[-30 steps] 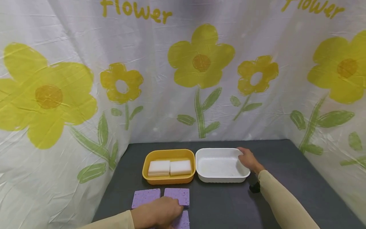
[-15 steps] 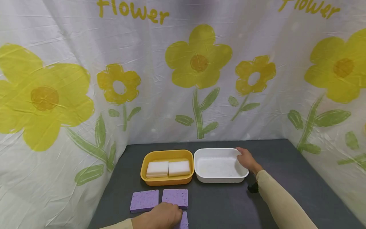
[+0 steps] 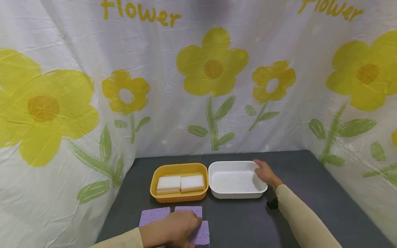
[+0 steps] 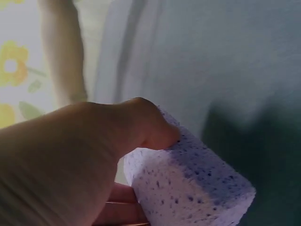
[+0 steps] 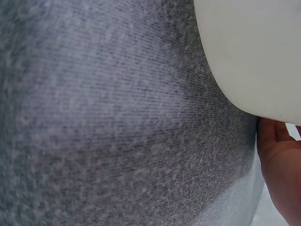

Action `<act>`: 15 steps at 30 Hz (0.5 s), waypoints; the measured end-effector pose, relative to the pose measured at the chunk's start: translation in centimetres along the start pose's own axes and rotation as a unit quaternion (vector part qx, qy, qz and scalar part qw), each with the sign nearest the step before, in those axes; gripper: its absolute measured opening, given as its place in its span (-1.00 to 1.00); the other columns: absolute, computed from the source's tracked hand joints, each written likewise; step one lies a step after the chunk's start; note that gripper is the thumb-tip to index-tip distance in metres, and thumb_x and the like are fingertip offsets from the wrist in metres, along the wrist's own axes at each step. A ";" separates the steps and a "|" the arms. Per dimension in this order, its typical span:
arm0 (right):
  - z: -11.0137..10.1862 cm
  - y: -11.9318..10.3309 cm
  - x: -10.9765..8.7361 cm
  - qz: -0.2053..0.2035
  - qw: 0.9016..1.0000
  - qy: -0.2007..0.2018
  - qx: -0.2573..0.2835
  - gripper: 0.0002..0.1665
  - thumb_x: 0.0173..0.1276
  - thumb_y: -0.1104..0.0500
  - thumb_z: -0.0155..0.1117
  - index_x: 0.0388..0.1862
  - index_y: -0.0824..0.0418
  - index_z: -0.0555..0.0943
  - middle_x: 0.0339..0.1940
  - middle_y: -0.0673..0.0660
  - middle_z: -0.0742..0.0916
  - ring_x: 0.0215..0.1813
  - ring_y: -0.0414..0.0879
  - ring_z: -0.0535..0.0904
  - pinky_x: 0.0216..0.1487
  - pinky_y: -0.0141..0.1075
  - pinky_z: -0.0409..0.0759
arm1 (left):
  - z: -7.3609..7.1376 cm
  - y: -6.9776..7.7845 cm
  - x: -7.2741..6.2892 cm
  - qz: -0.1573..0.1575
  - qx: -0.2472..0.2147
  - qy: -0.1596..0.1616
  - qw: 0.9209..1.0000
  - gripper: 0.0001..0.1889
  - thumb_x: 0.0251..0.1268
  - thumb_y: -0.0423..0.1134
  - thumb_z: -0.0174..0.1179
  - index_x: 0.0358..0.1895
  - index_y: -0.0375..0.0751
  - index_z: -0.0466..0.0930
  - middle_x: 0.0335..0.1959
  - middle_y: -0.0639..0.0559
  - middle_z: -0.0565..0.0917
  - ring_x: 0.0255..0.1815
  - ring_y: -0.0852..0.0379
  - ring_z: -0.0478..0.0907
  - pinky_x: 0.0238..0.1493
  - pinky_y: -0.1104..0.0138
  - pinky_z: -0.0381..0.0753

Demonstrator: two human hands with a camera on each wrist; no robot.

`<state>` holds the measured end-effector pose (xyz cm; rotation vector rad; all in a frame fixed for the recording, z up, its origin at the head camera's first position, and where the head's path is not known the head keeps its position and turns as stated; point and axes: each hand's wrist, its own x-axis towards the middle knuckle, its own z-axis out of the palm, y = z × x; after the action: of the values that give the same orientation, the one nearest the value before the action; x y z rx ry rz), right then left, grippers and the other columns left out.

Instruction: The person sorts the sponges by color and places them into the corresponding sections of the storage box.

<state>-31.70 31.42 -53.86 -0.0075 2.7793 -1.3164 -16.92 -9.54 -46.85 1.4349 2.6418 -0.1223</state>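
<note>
My left hand (image 3: 178,227) pinches a purple speckled sponge (image 3: 202,236) near the front edge of the head view. In the left wrist view my thumb lies on one side of that sponge (image 4: 188,188), with its far end sticking out past my hand; dark shadow falls on the cloth beyond. Two more purple sponges, one at left (image 3: 153,216) and one partly behind my hand (image 3: 188,208), lie on the table. My right hand (image 3: 266,174) grips the right rim of a white plastic basin (image 3: 237,182), which has nothing in it.
Touching or nearly touching the white basin's left side stands a yellow basin (image 3: 178,198) with white sponges (image 3: 168,184) side by side in it. A dark cloth (image 3: 238,224) covers the table. Flower-printed curtains (image 3: 167,137) enclose the back and sides.
The sponge in my left hand has come up off the table and shifted slightly right. My right hand stays on the white basin's rim. The whole head view has drifted slightly.
</note>
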 end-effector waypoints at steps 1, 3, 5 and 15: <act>0.0 0.0 0.0 -0.001 1.000 -0.001 0.001 -0.31 0.54 0.45 -0.14 0.63 0.60 0.26 0.62 0.61 0.40 0.65 0.50 0.32 0.61 0.36 0.34 | -0.6 -0.1 0.3 -0.004 -0.003 0.003 1.000 -0.51 0.05 0.23 0.65 -0.19 -0.01 0.69 -0.44 0.19 0.64 -0.47 0.33 0.52 -0.46 0.36 0.60; 0.1 0.0 0.0 -0.005 1.000 0.001 0.000 -0.33 0.54 0.45 -0.13 0.61 0.59 0.30 0.57 0.60 0.47 0.60 0.50 0.39 0.56 0.34 0.41 | -1.6 -0.5 1.0 -0.010 -0.003 0.020 1.000 -0.48 0.02 0.21 0.65 -0.14 -0.02 0.68 -0.39 0.19 0.64 -0.42 0.35 0.52 -0.40 0.37 0.60; 0.1 0.1 0.0 -0.008 1.000 0.003 0.003 -0.35 0.54 0.45 -0.13 0.59 0.57 0.34 0.52 0.58 0.54 0.54 0.48 0.47 0.50 0.32 0.48 | -2.6 -0.8 1.8 -0.009 -0.007 0.040 0.999 -0.47 0.02 0.18 0.65 -0.10 -0.06 0.68 -0.36 0.18 0.64 -0.39 0.35 0.51 -0.35 0.39 0.60; 0.1 0.2 0.1 0.002 1.000 0.010 0.000 -0.32 0.51 0.46 -0.14 0.59 0.56 0.35 0.52 0.57 0.54 0.54 0.47 0.48 0.52 0.32 0.46 | -5.1 -1.8 6.2 -0.036 0.002 0.117 0.992 -0.41 0.09 0.14 0.58 0.09 -0.13 0.66 -0.22 0.07 0.68 -0.25 0.22 0.58 -0.20 0.33 0.69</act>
<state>-31.78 31.43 -54.09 0.0118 2.7935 -1.3221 -22.16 -4.66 -42.76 1.4347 2.8819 0.0374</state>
